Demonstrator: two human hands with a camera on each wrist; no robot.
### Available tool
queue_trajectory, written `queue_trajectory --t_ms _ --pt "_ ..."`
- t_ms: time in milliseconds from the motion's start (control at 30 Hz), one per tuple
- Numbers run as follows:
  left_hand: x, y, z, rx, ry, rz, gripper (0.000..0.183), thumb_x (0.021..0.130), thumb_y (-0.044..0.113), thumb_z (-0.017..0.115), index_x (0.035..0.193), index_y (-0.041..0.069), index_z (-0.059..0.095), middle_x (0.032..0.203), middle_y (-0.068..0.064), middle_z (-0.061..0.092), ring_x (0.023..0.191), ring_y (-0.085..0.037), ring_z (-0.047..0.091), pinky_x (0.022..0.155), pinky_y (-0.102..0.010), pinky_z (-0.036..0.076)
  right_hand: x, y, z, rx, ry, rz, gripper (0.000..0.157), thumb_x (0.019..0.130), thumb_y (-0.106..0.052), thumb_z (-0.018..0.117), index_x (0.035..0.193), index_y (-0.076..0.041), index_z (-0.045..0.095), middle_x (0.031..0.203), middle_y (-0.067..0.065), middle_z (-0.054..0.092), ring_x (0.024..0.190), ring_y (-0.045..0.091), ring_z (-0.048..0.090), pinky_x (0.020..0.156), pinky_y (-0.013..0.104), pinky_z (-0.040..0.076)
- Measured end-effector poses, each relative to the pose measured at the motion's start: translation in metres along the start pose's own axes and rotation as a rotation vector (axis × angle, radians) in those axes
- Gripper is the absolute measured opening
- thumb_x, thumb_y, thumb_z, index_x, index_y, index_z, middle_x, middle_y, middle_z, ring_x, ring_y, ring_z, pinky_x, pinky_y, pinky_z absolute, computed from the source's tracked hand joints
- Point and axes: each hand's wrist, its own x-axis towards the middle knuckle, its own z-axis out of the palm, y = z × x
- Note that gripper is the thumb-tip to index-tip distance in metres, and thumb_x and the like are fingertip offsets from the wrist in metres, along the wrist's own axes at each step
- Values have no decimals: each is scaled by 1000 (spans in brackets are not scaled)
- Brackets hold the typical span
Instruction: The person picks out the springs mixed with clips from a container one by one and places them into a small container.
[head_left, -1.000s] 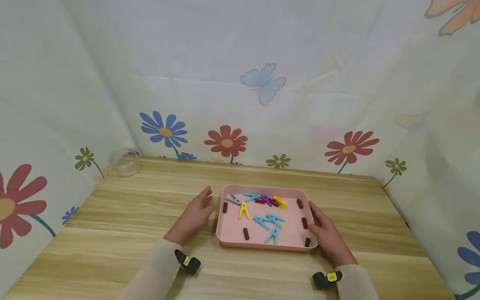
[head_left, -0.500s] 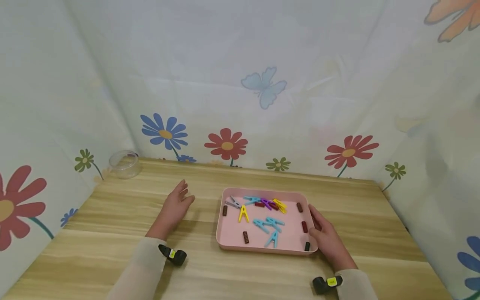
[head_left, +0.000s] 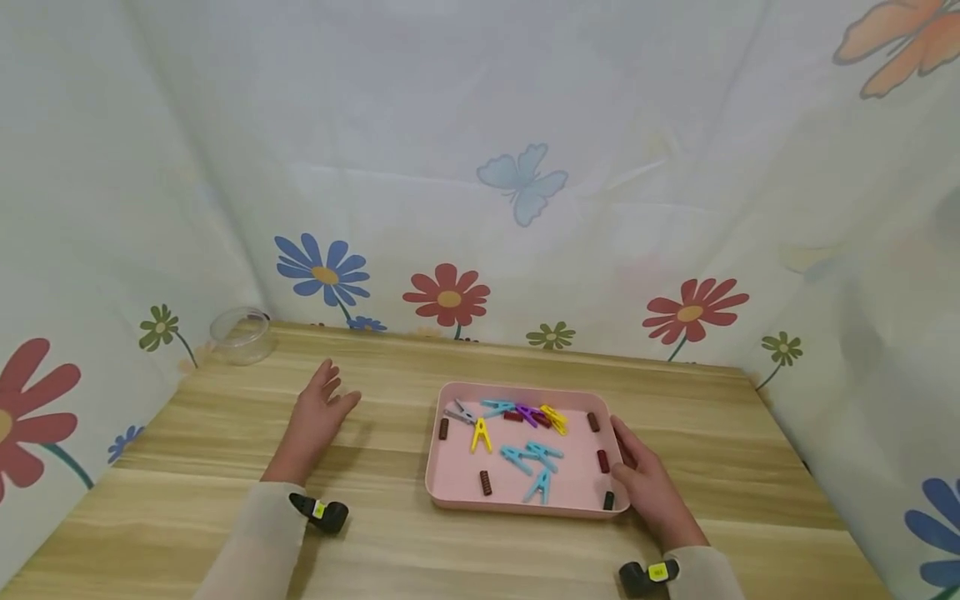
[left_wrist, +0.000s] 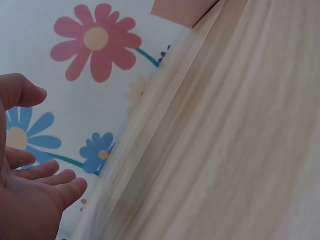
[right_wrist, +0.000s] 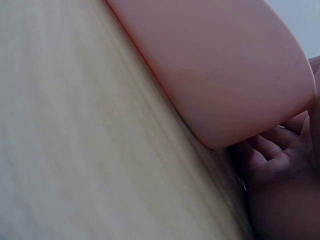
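A shallow pink tray (head_left: 457,467) lies on the wooden table in the head view. Inside are several clothespins, among them light-blue clothespins (head_left: 540,485), a purple one, a grey one and yellow ones such as the yellow clothespin (head_left: 481,434). Small dark brown, red and green cylinders, for instance the ridged brown cylinder (head_left: 485,482), lie among them. My right hand (head_left: 651,483) holds the tray's right side, thumb at the rim and fingers along the outer wall; the right wrist view shows the tray wall (right_wrist: 215,65) close up. My left hand (head_left: 311,421) hovers left of the tray, fingers loosely spread, holding nothing.
A clear round plastic tub (head_left: 242,337) stands at the table's back left corner. Flower-printed curtain (head_left: 450,208) walls close off the back and both sides. Bare wooden tabletop (head_left: 397,392) lies between my left hand and the tray.
My left hand has moved left, away from the tray's left side and toward the clear tub. The right hand stays at the tray's right side. The camera view has shifted slightly.
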Motion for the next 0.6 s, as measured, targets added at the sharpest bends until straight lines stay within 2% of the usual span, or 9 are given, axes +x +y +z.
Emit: queue_trajectory --t_ms 367,600 --pt "-3 -17 -30 15 62 -33 96 92 50 60 156 14 0 163 -17 8 146 -43 18 115 -57 27 0 0 1 9 0 17 75 90 4 40 156 -21 15 164 4 12 151 26 14 114 40 23" --pt "-3 -25 -44 -33 120 -15 96 92 45 63 157 14 -1 162 -19 8 148 -41 14 116 -57 23 3 -2 0 22 4 31 78 87 5 41 156 -22 16 164 3 13 150 25 15 114 40 25"
